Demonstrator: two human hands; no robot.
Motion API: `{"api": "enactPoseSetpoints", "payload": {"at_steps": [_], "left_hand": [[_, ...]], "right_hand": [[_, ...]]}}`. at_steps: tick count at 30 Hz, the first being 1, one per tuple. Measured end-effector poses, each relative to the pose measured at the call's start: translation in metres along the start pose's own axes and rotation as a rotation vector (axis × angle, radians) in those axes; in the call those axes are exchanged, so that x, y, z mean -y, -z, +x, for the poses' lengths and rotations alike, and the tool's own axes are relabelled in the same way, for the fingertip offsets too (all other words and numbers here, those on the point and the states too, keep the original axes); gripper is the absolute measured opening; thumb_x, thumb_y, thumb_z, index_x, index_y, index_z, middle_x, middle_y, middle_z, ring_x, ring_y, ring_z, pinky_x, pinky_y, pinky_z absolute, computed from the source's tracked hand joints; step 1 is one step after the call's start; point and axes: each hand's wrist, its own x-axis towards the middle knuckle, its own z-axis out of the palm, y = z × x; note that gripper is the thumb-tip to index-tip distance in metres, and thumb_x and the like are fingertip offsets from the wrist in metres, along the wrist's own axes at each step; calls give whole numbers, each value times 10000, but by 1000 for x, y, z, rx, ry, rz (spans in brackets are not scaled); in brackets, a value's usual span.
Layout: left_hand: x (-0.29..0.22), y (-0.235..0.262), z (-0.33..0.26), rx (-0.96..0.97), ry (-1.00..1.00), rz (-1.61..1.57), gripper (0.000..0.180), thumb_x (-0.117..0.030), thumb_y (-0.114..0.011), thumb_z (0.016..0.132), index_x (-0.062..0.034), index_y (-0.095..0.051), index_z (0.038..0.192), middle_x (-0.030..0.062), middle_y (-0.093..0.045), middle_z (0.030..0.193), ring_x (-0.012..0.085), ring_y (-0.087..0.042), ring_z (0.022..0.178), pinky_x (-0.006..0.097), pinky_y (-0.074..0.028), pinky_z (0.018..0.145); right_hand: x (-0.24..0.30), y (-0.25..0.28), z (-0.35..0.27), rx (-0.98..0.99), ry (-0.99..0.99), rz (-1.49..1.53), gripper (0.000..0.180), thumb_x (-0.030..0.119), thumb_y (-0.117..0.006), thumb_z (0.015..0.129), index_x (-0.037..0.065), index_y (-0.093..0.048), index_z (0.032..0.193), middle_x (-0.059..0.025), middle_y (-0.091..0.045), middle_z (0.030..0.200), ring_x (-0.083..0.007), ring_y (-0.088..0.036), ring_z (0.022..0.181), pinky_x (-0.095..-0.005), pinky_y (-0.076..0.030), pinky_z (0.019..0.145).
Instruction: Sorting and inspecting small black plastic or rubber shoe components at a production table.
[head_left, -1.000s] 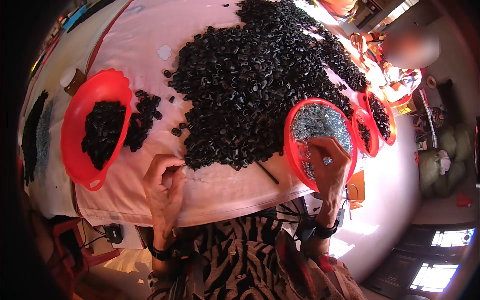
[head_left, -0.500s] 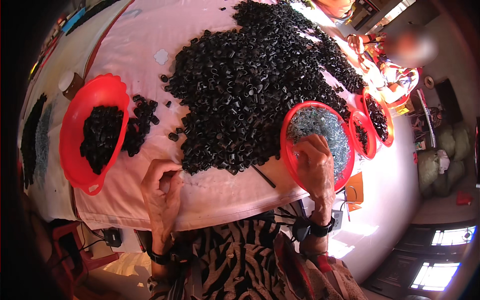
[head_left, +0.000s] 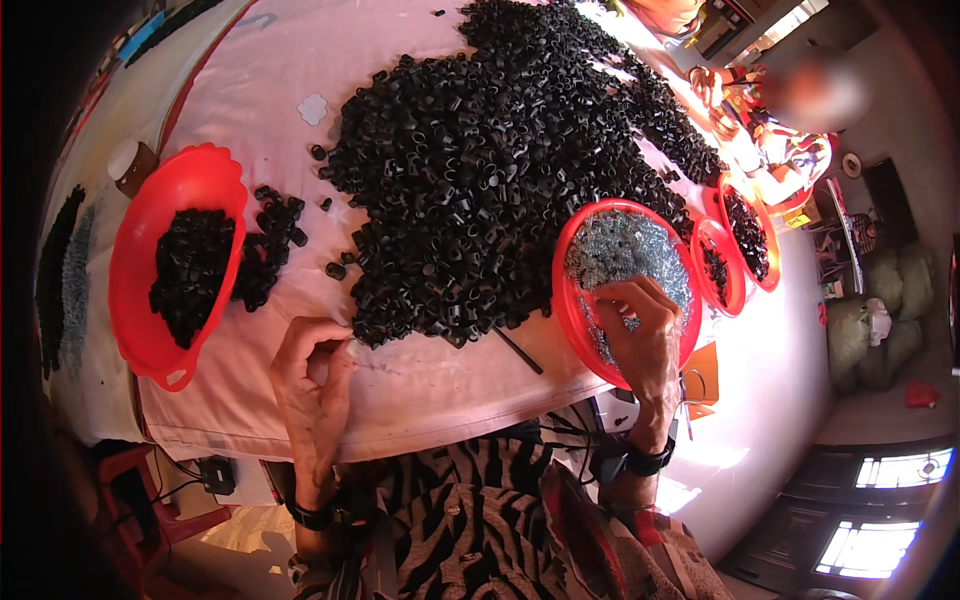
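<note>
We see the right hand (head_left: 640, 330) curled, fingertips dipped into silvery bits in the near red bowl (head_left: 572, 300), while the left hand (head_left: 312, 385) pinches shut beside the black pile (head_left: 480, 170).

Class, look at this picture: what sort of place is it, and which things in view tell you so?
Probably a small home workshop for hand assembly. A large heap of small black parts covers the cloth-covered table, red bowls hold sorted pieces, and another person works at the far end.

left red bowl of black parts (head_left: 180, 265) | small brown cup (head_left: 131, 166) | two far red bowls (head_left: 745, 240)
</note>
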Motion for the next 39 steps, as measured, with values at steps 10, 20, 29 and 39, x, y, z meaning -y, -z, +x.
{"api": "enactPoseSetpoints", "payload": {"at_steps": [10,20,29,39], "left_hand": [[-2,-1,1,-8,-1,-21,171,126,-608,853,13,-619,981,48,-597,939,103,-587,757,221,-481,680],[-3,-3,1,-9,16,-6,163,113,-611,858,9,-623,984,43,-600,932,98,-586,758,224,-479,684],[3,6,0,-49,9,31,187,130,-615,836,5,-630,974,47,-601,913,116,-591,780,231,-489,716],[0,-5,-1,-41,-45,8,184,107,-638,840,-20,-613,970,82,-619,912,158,-637,785,254,-523,669]], "right_hand": [[5,1,-8,112,-43,-142,130,34,-690,775,39,-711,904,-116,-683,860,-310,-666,859,-404,-534,741],[-3,-16,-4,60,-129,24,102,35,-678,804,22,-719,896,-113,-716,834,-261,-704,727,-344,-540,678],[10,-17,-6,126,-86,216,113,-7,-683,813,-23,-713,920,-93,-683,802,-158,-651,680,-278,-500,645],[4,-14,-13,108,-141,285,162,-44,-682,814,-35,-714,972,-73,-680,871,-137,-663,752,-256,-520,698]]}}
